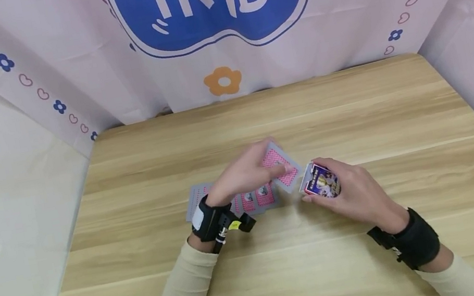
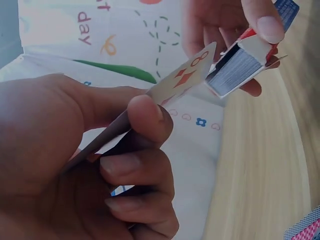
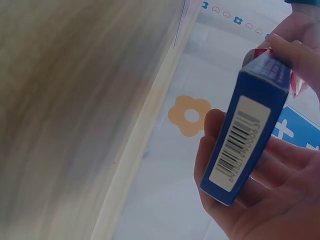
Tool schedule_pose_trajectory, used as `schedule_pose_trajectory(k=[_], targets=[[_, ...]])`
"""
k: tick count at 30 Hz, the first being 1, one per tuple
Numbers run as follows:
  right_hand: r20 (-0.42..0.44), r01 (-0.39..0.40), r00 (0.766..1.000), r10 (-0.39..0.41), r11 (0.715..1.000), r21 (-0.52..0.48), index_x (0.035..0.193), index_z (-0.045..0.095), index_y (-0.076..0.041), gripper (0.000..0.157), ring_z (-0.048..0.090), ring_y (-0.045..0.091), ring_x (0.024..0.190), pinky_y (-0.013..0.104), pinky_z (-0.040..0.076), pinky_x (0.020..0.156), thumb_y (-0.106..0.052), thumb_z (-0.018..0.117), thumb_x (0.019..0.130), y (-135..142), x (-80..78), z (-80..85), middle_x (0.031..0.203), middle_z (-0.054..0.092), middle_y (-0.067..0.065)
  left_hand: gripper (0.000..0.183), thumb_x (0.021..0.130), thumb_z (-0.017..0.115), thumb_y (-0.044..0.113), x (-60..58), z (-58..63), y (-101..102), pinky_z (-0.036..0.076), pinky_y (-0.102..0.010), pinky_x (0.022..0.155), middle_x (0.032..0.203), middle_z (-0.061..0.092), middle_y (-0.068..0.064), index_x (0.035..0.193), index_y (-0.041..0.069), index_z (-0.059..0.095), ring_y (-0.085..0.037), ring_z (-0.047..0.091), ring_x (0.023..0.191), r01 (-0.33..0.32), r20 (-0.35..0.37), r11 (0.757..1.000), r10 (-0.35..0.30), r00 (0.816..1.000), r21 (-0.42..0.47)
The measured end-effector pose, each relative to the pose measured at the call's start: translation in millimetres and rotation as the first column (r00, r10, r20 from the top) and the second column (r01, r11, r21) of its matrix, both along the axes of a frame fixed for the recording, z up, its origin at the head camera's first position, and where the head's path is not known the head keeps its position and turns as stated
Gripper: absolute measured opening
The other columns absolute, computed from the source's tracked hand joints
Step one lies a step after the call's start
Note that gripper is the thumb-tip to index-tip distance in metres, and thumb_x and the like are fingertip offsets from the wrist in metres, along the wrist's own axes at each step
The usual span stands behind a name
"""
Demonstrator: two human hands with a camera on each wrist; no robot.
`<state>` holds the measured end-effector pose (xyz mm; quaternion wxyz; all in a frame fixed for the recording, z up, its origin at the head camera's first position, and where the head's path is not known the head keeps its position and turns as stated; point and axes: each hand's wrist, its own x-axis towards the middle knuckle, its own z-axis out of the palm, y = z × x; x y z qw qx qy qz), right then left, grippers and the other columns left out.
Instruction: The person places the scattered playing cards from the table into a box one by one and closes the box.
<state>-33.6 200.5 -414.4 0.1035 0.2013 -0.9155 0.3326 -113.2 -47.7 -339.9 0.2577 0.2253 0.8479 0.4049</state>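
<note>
My left hand (image 1: 243,172) pinches a playing card (image 1: 282,165) between thumb and fingers, its red patterned back up in the head view. In the left wrist view the card's face (image 2: 187,75) shows a red 8 of diamonds. Just right of it my right hand (image 1: 358,190) grips a card box (image 1: 322,181) with a colourful printed front. The box's end toward the left hand is open, and a packed stack of cards (image 2: 239,70) shows inside. A barcode (image 3: 239,145) marks its blue far end. Under my left wrist lies a row of overlapping face-down cards (image 1: 264,197), partly hidden.
The wooden table (image 1: 288,276) spreads out around the hands. A printed cloth (image 1: 177,79) hangs along its back edge, and pale cloth walls (image 1: 5,210) stand at both sides. Each wrist wears a black camera strap (image 1: 418,243).
</note>
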Motion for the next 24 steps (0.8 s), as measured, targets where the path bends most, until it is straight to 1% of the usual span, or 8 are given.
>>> schedule_pose_trajectory(k=[3,7,11,13,16,18,21,24], targets=[[-0.004,-0.006,1.0,0.006,1.0,-0.007,0.135,0.061,-0.001,0.075,0.066,0.013,0.077,0.024,0.054,0.064,-0.036,0.094,0.078,0.4,-0.6,0.6,0.111,0.076,0.015,0.022,0.102,0.07,0.023,0.5,-1.3,3.3,0.052,-0.027,0.063,0.098,0.068,-0.003,0.119,0.016,0.058,-0.019,0.065,0.075,0.001,0.003,1.0,-0.001,1.0,-0.003],[-0.006,-0.034,0.999,0.034,0.999,-0.01,0.136,0.061,0.0,0.076,0.067,0.013,0.078,0.024,0.055,0.064,-0.034,0.095,0.077,0.4,-0.2,1.5,0.11,0.076,0.015,0.025,0.102,0.071,0.028,2.9,-4.1,8.8,0.051,-0.028,0.06,0.101,0.068,-0.004,0.12,0.019,0.056,-0.032,0.071,0.083,-0.003,0.023,1.0,0.004,1.0,-0.019],[-0.026,-0.06,0.998,0.059,0.998,-0.004,0.137,0.061,0.001,0.078,0.068,0.013,0.079,0.024,0.055,0.064,-0.034,0.096,0.076,-0.1,0.1,2.0,0.113,0.077,0.018,0.028,0.102,0.071,0.027,4.3,-9.7,16.0,0.052,-0.028,0.062,0.1,0.069,-0.006,0.122,0.016,0.054,-0.04,0.073,0.087,0.003,0.015,1.0,-0.003,1.0,-0.001],[-0.034,-0.06,0.998,0.06,0.998,-0.006,0.136,0.061,0.001,0.078,0.067,0.013,0.077,0.023,0.054,0.062,-0.034,0.096,0.076,-0.2,0.1,1.7,0.112,0.077,0.018,0.031,0.102,0.071,0.026,5.1,-13.8,20.6,0.055,-0.028,0.065,0.097,0.068,-0.006,0.123,0.013,0.054,-0.035,0.072,0.083,-0.011,-0.026,1.0,0.011,1.0,0.006],[-0.041,-0.042,0.998,0.042,0.999,-0.018,0.135,0.061,0.001,0.076,0.066,0.012,0.075,0.022,0.053,0.06,-0.033,0.095,0.077,0.2,0.2,0.5,0.108,0.076,0.016,0.034,0.102,0.07,0.028,8.0,-20.2,28.9,0.054,-0.027,0.071,0.094,0.064,-0.003,0.126,0.009,0.054,-0.02,0.066,0.081,-0.035,-0.107,0.999,0.034,0.994,-0.002],[-0.045,-0.028,0.999,0.026,0.999,-0.03,0.134,0.061,0.0,0.074,0.066,0.012,0.074,0.022,0.053,0.06,-0.032,0.095,0.077,0.4,0.4,-0.1,0.107,0.076,0.014,0.042,0.103,0.069,0.032,11.5,-23.4,33.8,0.051,-0.025,0.067,0.09,0.06,-0.002,0.132,0.006,0.052,-0.013,0.058,0.075,-0.042,-0.139,0.999,0.04,0.99,-0.018],[-0.064,-0.015,0.998,0.013,0.999,-0.038,0.132,0.062,0.001,0.072,0.067,0.012,0.075,0.023,0.055,0.061,-0.031,0.095,0.077,0.7,0.5,-0.8,0.108,0.076,0.014,0.046,0.106,0.064,0.035,15.9,-26.6,38.8,0.044,-0.023,0.057,0.083,0.057,-0.001,0.135,0.004,0.048,-0.01,0.052,0.065,-0.016,-0.129,0.999,0.012,0.992,-0.03],[-0.076,-0.01,0.997,0.007,0.999,-0.038,0.132,0.063,0.001,0.071,0.067,0.013,0.076,0.024,0.055,0.061,-0.03,0.095,0.077,1.1,-0.3,-0.8,0.108,0.076,0.015,0.036,0.108,0.059,0.036,17.9,-26.9,39.5,0.038,-0.022,0.053,0.08,0.055,0.001,0.127,0.006,0.049,-0.009,0.048,0.06,0.018,-0.105,0.999,-0.021,0.994,-0.034]])
